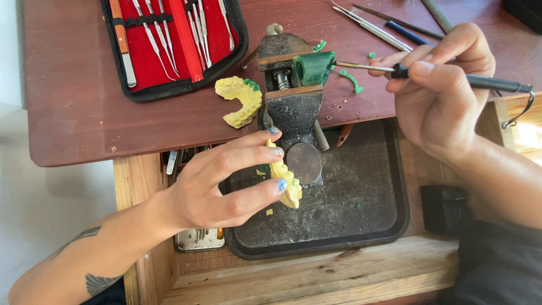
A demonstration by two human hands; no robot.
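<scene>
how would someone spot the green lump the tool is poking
Find the dark metal vise at the front edge of the reddish table. The green wax block is clamped at its top, where the tool in the right hand meets it. Nearby green bits are thin scraps.

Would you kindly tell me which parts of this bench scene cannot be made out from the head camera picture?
- Head view: the far side of the yellow tooth cast is hidden by the left hand gripping it.
- The tool tip vanishes against the green wax block in the vise; contact unclear.
- The right hand covers the tool's middle.
- The red instrument case is cut off by the top edge.
- The items in the drawer are hidden by the left hand.
</scene>
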